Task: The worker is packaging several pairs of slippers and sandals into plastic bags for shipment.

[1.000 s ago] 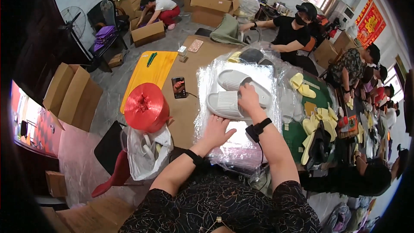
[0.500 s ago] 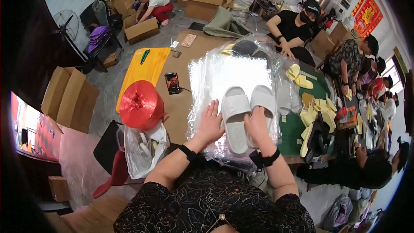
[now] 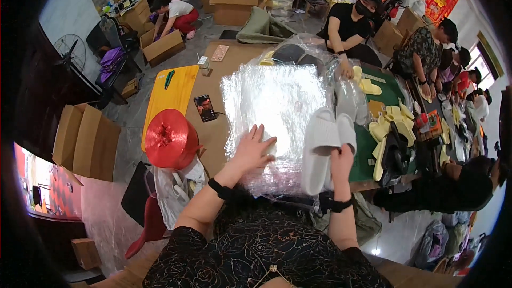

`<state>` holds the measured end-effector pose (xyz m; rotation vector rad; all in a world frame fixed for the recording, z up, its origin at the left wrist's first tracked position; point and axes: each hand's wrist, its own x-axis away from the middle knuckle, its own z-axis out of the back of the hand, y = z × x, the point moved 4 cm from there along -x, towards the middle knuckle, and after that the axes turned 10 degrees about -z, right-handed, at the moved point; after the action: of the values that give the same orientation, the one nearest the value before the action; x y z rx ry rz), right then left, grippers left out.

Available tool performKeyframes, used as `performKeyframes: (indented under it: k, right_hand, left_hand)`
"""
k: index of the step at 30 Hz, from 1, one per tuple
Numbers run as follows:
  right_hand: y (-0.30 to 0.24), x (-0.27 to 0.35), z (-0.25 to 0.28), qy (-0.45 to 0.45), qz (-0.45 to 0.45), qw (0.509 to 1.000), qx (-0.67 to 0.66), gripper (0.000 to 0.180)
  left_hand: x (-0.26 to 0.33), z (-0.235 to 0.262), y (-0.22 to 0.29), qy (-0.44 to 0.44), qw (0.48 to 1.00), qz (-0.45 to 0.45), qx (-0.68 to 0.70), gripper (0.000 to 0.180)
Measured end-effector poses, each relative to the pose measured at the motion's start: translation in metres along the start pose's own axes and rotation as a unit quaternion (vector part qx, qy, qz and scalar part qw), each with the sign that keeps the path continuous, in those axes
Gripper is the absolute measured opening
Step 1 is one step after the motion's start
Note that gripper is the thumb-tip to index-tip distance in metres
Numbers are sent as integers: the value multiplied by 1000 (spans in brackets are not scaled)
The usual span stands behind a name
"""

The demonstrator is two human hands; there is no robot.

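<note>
A pair of pale grey slide sandals (image 3: 321,130) is tilted over the right edge of a shiny stack of clear plastic bags (image 3: 272,96). My right hand (image 3: 341,164) is closed around the sandals near their straps, the thumb and fingers partly hidden. Flat on the stack lies my left hand (image 3: 254,153), fingers spread and holding nothing. Just past the sandals, another grey pair (image 3: 348,98) sits under clear plastic, where a co-worker's hand (image 3: 346,69) reaches in.
Left of the stack are a red twine roll (image 3: 170,138), a phone (image 3: 205,108) and a yellow board (image 3: 169,93). Yellow slides (image 3: 392,122) and black slides (image 3: 392,154) lie on the green mat (image 3: 362,154) at right. Several people work along the far right.
My right hand has lifted the grey sandals off the stack's middle and moved them right, tilting them. My left hand has slid onto the bags. The co-worker's hand has reached toward the wrapped pair.
</note>
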<state>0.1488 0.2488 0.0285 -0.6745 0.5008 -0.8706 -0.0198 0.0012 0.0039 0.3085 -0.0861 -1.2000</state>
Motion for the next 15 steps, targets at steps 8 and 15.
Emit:
performKeyframes:
  k: [8, 15]
  right_hand:
    - [9, 40, 74, -41, 67, 976, -201, 32]
    - [-37, 81, 66, -220, 91, 967, -92, 41]
  left_hand:
    - [-25, -1, 15, 60, 997, -41, 24, 44]
    - [-61, 11, 22, 24, 994, 54, 97, 33]
